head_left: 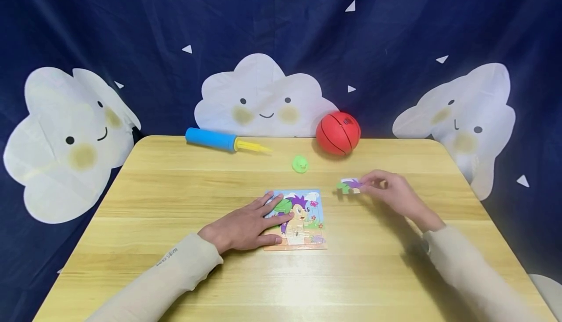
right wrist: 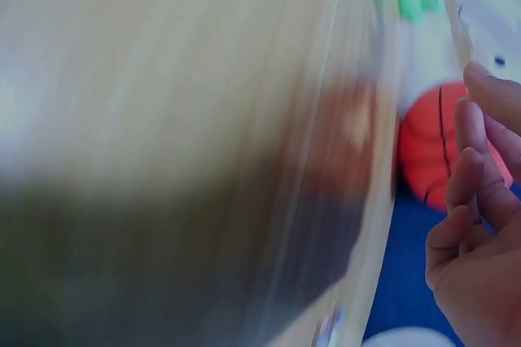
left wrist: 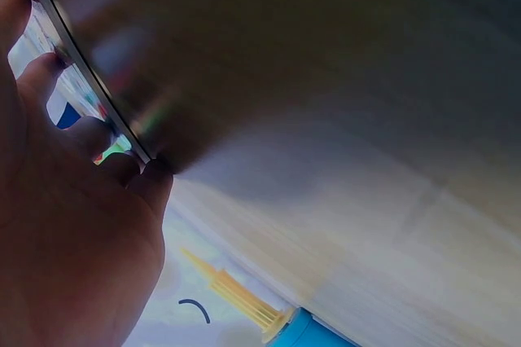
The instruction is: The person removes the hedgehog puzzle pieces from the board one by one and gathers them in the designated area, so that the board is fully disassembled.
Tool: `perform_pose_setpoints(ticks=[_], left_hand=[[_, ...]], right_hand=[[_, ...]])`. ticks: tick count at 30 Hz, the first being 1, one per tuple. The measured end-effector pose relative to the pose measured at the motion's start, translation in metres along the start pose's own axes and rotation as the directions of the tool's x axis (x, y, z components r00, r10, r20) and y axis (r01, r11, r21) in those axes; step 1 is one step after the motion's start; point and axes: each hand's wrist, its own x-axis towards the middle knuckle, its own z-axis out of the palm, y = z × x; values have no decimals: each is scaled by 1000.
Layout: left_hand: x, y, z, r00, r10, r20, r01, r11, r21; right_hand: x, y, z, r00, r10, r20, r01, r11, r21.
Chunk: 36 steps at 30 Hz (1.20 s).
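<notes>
A small picture puzzle board with a cartoon hedgehog lies in the middle of the wooden table. My left hand rests flat on its left side, fingers straight. To the right, my right hand pinches a loose puzzle piece with green and purple print, just above the table beside the board. In the left wrist view my left fingers press along the board's edge. The right wrist view is blurred; it shows curled fingers near the red ball.
At the back of the table lie a blue air pump with a yellow nozzle, a small green toy and a red ball. A dark blue cloth with cloud faces hangs behind.
</notes>
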Motion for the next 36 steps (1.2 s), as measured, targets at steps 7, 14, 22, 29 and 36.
perform_pose_setpoints(ticks=[7,14,22,29,36], left_hand=[[1,-1,0,1000,-1,2,1,1000,0],[2,-1,0,1000,0,5,0,1000,1],[1,-1,0,1000,1,5,-1,1000,5],[1,0,-1,1000,0,6,0,1000,-1],[1,0,-1,1000,-5,9,5,1000,-2]], right_hand=[[-12,27,-23,998,16,-56,-18,999,-38],[-22,45,-33,998,40,-46,-40,999,-16],[-27,61,-37,998,56,-42,-59,995,-77],[-30,64,-39,997,66,-28,-69,990,-120],[-31,65,-38,998,56,-28,-59,989,-137]])
